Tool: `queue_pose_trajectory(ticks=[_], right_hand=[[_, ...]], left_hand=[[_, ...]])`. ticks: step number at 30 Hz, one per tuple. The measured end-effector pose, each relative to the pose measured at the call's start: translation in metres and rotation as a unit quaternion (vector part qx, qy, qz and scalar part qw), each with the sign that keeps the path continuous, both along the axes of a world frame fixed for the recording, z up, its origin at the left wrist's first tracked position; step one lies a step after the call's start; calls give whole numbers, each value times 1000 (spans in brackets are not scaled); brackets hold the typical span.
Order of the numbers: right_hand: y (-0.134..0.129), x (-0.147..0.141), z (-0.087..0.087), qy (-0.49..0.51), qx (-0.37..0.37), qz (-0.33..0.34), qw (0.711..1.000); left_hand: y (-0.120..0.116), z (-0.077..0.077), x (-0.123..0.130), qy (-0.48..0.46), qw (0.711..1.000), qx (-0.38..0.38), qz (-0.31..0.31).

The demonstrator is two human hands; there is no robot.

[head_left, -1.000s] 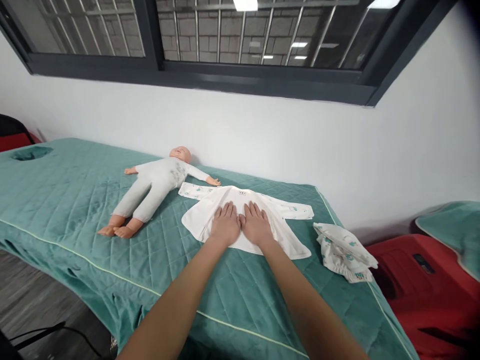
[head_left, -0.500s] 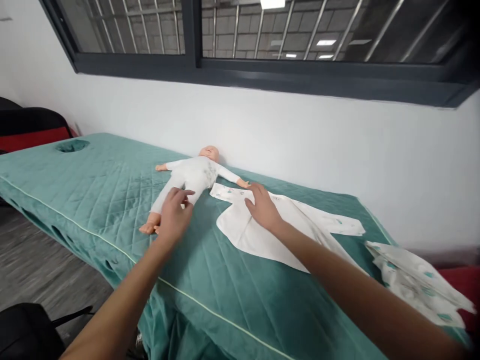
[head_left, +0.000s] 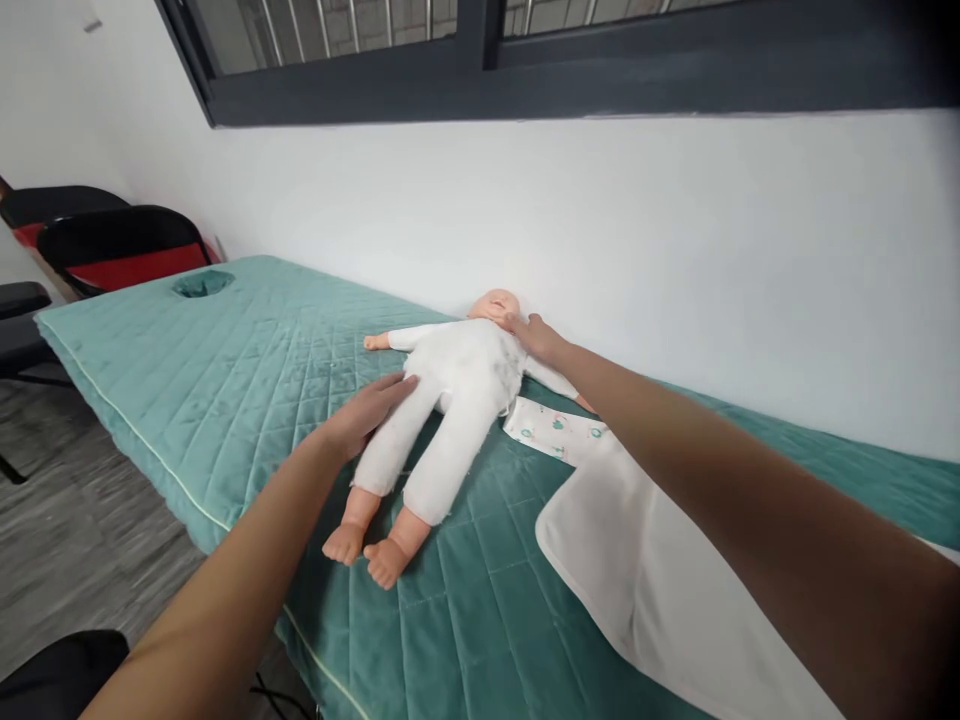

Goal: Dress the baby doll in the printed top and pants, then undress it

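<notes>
A baby doll (head_left: 465, 365) in a white cloth body lies on its back on the green quilted bed (head_left: 289, 360), head towards the wall and bare feet towards me. At its hip and upper thigh is my left hand (head_left: 375, 405), open, with the fingers stretched out and the fingertips against the cloth. My right hand (head_left: 536, 338) reaches to the doll's neck and shoulder, thumb apart from the fingers; some fingertips are hidden at the doll. Beneath my right forearm a white baby shirt (head_left: 637, 545) is spread out, its printed sleeve (head_left: 555, 428) beside the doll's arm.
A white wall (head_left: 712, 260) with a dark window frame (head_left: 360, 88) rises behind the bed. The bed has a round hole (head_left: 204, 284) at its far left end. Black and red chairs (head_left: 127, 250) stand beyond it, and a black object (head_left: 64, 670) is at the lower left.
My view has come closer to the doll and turned. My left hand has gone from above the doll's legs to its hip; my right has moved from over the shirt to the doll's neck and shoulder.
</notes>
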State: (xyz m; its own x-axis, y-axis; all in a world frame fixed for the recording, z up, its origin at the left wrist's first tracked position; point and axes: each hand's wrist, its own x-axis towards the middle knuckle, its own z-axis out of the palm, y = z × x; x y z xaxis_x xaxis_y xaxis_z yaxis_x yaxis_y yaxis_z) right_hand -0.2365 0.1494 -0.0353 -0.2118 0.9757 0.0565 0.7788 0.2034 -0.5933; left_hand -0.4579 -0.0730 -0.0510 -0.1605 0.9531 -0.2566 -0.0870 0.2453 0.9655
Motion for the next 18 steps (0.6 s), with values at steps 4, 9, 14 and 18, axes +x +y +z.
queue_pose_trajectory(ticks=[4, 9, 14, 18], right_hand=[[-4, -13, 13, 47, -28, 57, 997], [-22, -11, 45, 89, -48, 36, 994], [-42, 26, 89, 106, -12, 39, 994], [-76, 89, 109, 84, 8, 23, 996]], left_hand=[[16, -4, 4, -33, 999, 34, -14], [3, 18, 8, -70, 996, 32, -33], [-27, 52, 41, -86, 991, 83, -61], [-52, 60, 106, -109, 984, 104, -98]])
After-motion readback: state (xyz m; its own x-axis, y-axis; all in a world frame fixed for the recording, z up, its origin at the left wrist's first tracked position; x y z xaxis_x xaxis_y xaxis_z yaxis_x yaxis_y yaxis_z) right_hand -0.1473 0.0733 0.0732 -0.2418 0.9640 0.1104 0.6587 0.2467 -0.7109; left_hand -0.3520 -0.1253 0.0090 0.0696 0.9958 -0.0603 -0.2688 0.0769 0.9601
